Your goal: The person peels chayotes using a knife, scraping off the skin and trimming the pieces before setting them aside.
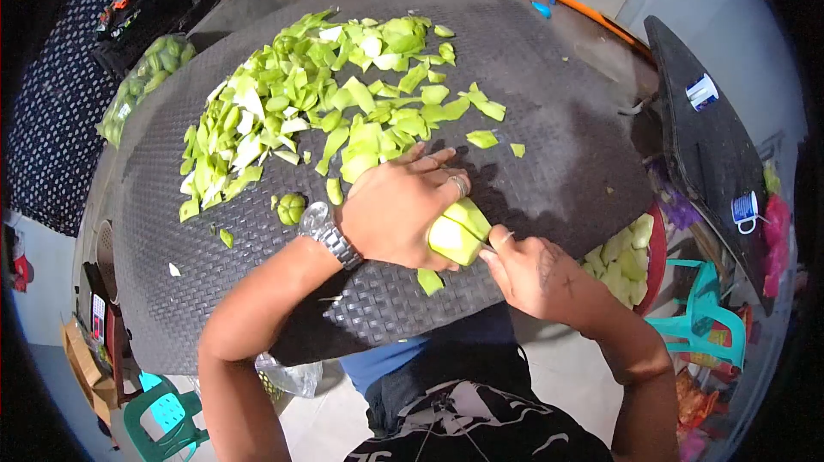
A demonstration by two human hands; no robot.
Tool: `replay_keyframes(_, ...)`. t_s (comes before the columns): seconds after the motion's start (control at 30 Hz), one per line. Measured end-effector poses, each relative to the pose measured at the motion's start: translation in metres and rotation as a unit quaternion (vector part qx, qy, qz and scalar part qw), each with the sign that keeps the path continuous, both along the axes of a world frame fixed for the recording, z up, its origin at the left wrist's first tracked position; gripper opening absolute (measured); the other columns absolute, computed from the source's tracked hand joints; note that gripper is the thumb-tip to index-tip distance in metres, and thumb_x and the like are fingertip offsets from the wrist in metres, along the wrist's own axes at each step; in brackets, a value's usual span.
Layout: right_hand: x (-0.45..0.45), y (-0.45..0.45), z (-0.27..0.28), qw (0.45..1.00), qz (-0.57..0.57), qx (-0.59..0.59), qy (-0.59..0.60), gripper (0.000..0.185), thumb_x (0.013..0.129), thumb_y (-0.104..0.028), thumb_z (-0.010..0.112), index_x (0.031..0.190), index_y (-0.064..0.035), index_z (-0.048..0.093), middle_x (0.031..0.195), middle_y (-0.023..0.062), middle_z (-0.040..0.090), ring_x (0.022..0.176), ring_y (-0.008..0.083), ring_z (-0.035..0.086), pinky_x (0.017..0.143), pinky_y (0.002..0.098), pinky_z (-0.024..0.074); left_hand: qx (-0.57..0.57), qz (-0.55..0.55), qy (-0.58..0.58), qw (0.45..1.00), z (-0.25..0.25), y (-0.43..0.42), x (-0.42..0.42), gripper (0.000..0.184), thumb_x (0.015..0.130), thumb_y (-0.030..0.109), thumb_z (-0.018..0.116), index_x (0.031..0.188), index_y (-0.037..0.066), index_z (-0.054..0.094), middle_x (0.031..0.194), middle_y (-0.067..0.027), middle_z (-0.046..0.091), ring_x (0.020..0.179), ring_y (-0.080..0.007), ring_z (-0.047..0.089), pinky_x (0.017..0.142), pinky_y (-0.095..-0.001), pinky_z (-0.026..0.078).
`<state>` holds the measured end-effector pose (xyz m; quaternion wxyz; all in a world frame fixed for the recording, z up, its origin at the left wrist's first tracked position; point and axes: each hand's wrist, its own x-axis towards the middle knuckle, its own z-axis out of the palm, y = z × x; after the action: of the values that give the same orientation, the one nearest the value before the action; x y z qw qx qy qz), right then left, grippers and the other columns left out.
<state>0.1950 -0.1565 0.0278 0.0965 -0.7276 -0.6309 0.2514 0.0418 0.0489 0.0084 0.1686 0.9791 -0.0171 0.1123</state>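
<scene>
Nearest is the person's black shirt with a pale print, below the edge of the worktop. Low on the left side is a green stool, and near it a clear bag. Low on the right is a teal chair.

The right hand is closed around a tool, most of which is hidden in the grip; its exposed part meets the right end of the fruit. The left hand lies over the fruit's other end, gripping it, fingers pointing away from the body. A watch circles the left wrist, and each hand wears a ring. The fruit is pale green, held tilted over the near part of the worktop, with a dark line across its face.

Just below it is a scrap of peel. Beyond the right forearm, a red tub holds pale pieces. Left of the watch sits a ribbed green lump.

Farther in, a broad heap of peels spreads over the worktop, looser toward the right. Past the left edge is a bag of green produce; to the right, a dark board bears two mugs. Beyond the far edge runs an orange pole.
</scene>
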Motion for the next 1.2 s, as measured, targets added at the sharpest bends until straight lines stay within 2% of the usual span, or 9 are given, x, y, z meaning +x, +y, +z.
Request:
replay_keyframes(0.17,0.002,-0.005,-0.018,0.997,0.021,-0.021,-0.075,0.026,0.107,-0.028,0.056,0.106,-0.0019,0.055,0.073,0.0232,0.070,0.073,0.0438,0.075,0.068,0.0539,0.0611,-0.057,-0.004,-0.110,0.992,-0.022,0.000,-0.005,0.084,0.067,0.055,0.093,0.127,0.007,0.058,0.138,-0.0164,0.066,0.139,-0.0399,0.056,0.118,-0.0626,0.042)
replay_keyframes(0.27,0.002,0.002,-0.001,0.999,0.005,-0.042,-0.031,0.029,0.107,-0.028,0.056,0.104,0.0005,0.058,0.074,0.0253,0.070,0.077,0.0432,0.075,0.069,0.0520,0.0611,-0.130,0.003,-0.014,0.991,-0.024,0.004,-0.001,0.092,0.063,0.061,0.094,0.127,0.005,0.058,0.137,-0.0208,0.065,0.134,-0.0420,0.060,0.114,-0.0654,0.043)
replay_keyframes(0.4,0.004,-0.004,-0.006,0.999,0.021,-0.019,-0.032,0.033,0.107,-0.025,0.057,0.112,0.0073,0.059,0.078,0.0275,0.071,0.080,0.0450,0.074,0.074,0.0540,0.0601,-0.050,0.105,-0.046,0.992,-0.006,-0.023,-0.007,0.088,0.073,0.068,0.084,0.127,0.002,0.061,0.140,-0.0238,0.062,0.140,-0.0471,0.051,0.121,-0.0684,0.028)
replay_keyframes(0.53,-0.007,0.000,-0.005,0.997,-0.038,-0.024,0.064,0.033,0.108,-0.026,0.055,0.115,0.0051,0.060,0.072,0.0246,0.067,0.069,0.0395,0.072,0.066,0.0511,0.0582,-0.092,0.212,-0.083,0.969,-0.011,-0.057,-0.024,0.076,0.085,0.049,0.077,0.140,0.002,0.055,0.152,-0.0276,0.050,0.144,-0.0515,0.044,0.123,-0.0691,0.021)
replay_keyframes(0.6,-0.003,-0.005,-0.024,0.996,-0.035,0.021,0.079,0.031,0.110,-0.028,0.054,0.112,0.0028,0.061,0.067,0.0195,0.065,0.059,0.0317,0.071,0.057,0.0462,0.0566,-0.123,0.271,-0.099,0.949,-0.013,-0.069,-0.036,0.080,0.081,0.035,0.080,0.147,0.002,0.048,0.155,-0.0300,0.045,0.145,-0.0521,0.043,0.122,-0.0634,0.028)
replay_keyframes(0.7,0.013,0.001,-0.019,0.895,-0.134,-0.155,0.395,0.031,0.111,-0.030,0.054,0.108,-0.0002,0.059,0.063,0.0074,0.058,0.048,0.0167,0.061,0.045,0.0351,0.0498,-0.127,0.358,-0.112,0.918,-0.013,-0.087,-0.052,0.095,0.074,0.016,0.087,0.153,-0.001,0.039,0.153,-0.0348,0.043,0.139,-0.0504,0.049,0.112,-0.0498,0.047)
replay_keyframes(0.83,0.015,-0.010,-0.024,0.835,-0.179,-0.112,0.509,0.028,0.111,-0.028,0.056,0.106,-0.0010,0.060,0.065,-0.0003,0.054,0.048,0.0078,0.051,0.042,0.0295,0.0451,-0.156,0.471,-0.065,0.866,-0.007,-0.101,-0.054,0.102,0.071,0.029,0.094,0.149,-0.010,0.040,0.121,-0.0301,0.066,0.108,-0.0431,0.069,0.090,-0.0455,0.057)
replay_keyframes(1.07,0.006,-0.026,-0.022,0.817,-0.200,0.189,0.506,0.022,0.106,-0.011,0.056,0.122,0.0031,0.060,0.083,0.0090,0.065,0.052,0.0110,0.057,0.052,0.0303,0.0496,-0.304,0.448,0.009,0.841,-0.004,-0.089,-0.040,0.086,0.075,0.027,0.089,0.140,-0.012,0.048,0.103,-0.0310,0.073,0.099,-0.0444,0.073,0.085,-0.0473,0.059)
replay_keyframes(1.2,0.009,-0.022,-0.007,0.814,-0.200,0.117,0.532,0.026,0.106,-0.005,0.051,0.131,0.0024,0.056,0.091,0.0127,0.066,0.059,0.0108,0.061,0.051,0.0260,0.0485,-0.358,0.404,-0.025,0.842,-0.021,-0.093,-0.034,0.073,0.076,0.025,0.087,0.134,-0.009,0.059,0.108,-0.0332,0.072,0.104,-0.0451,0.072,0.089,-0.0456,0.058)
